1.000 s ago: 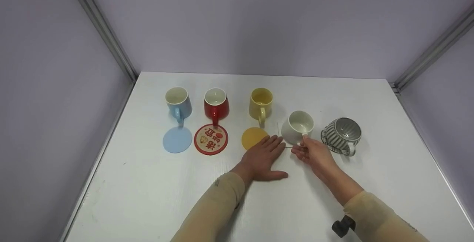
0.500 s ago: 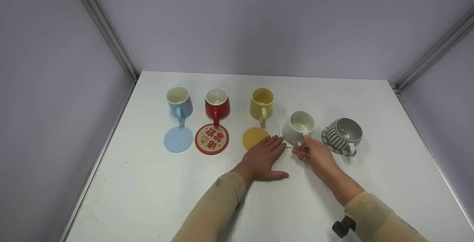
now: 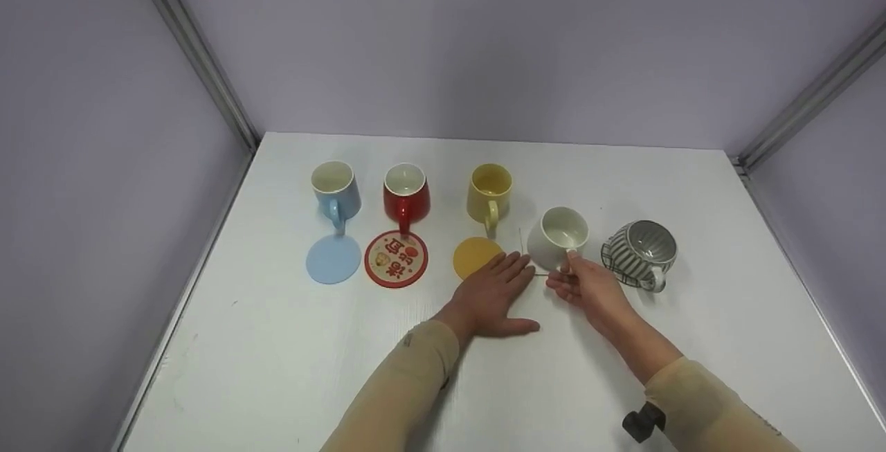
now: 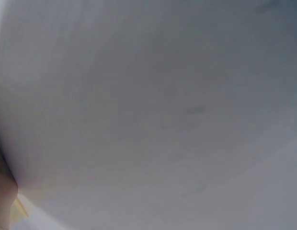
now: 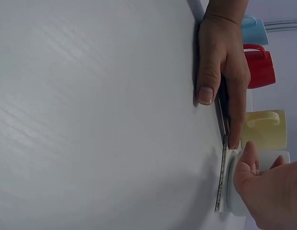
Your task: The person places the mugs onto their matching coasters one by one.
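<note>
In the head view my right hand (image 3: 597, 293) pinches the handle of a white mug (image 3: 556, 239), which stands upright on a pale square coaster (image 5: 221, 175). Only thin edges of that coaster show around the mug's base. My left hand (image 3: 490, 300) lies palm down with straight fingers, fingertips right at the coaster's left side, thumb spread toward the right. Part of a round yellow coaster (image 3: 476, 257) disappears behind the left fingers. Directly behind it stands a yellow mug (image 3: 486, 203). The left wrist view shows mostly blurred white surface.
To the right, a grey striped mug (image 3: 638, 251) stands on a patterned coaster (image 3: 615, 270). At left, a light blue mug (image 3: 338, 201) and a red mug (image 3: 407, 204) stand behind a blue coaster (image 3: 333, 259) and a red-rimmed coaster (image 3: 377, 275). Walls enclose the white table (image 3: 277, 355).
</note>
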`<move>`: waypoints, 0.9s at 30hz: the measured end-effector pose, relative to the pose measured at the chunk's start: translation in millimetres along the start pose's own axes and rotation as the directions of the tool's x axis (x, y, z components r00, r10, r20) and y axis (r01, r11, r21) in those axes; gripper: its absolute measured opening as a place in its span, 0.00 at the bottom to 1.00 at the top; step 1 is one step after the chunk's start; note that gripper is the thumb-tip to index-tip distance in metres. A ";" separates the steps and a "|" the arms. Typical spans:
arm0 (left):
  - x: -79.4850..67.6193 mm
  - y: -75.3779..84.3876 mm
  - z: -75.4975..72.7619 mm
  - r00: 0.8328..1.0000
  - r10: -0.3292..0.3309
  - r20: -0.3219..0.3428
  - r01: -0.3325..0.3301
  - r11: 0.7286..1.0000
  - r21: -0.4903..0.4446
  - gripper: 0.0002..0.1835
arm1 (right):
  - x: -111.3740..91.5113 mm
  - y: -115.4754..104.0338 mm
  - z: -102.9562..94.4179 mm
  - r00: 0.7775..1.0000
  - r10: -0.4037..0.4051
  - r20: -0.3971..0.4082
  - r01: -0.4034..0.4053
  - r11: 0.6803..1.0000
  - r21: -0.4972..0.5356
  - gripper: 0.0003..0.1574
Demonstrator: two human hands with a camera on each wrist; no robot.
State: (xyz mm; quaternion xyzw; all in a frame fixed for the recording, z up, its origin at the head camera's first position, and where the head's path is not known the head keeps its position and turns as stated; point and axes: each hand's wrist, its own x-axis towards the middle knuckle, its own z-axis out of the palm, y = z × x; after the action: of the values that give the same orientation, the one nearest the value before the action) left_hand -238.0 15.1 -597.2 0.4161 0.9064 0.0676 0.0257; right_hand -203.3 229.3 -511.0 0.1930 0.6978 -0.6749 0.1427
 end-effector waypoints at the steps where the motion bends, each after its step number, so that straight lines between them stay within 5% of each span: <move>1: 0.4 0.0 -0.2 1.000 -0.001 0.002 0.001 1.000 -0.001 0.58 | -0.2 -0.3 -0.7 1.000 -0.003 0.009 0.003 1.000 -0.010 0.28; 20: 2.2 2.4 -2.3 1.000 -0.012 0.026 0.011 1.000 0.018 0.58 | -2.0 0.4 -8.9 0.998 -0.031 0.052 0.036 0.994 -0.102 0.39; 27: -0.5 2.0 -2.8 1.000 -0.020 0.018 0.020 1.000 0.009 0.57 | -12.4 -1.8 -12.9 0.998 -0.055 -0.041 0.043 0.968 -0.248 0.47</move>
State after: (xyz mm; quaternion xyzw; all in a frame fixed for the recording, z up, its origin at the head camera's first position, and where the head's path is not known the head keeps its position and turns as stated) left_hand -236.4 15.8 -594.1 0.4077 0.9106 0.0593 0.0327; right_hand -192.4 241.2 -503.1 0.1725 0.7840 -0.5815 0.1323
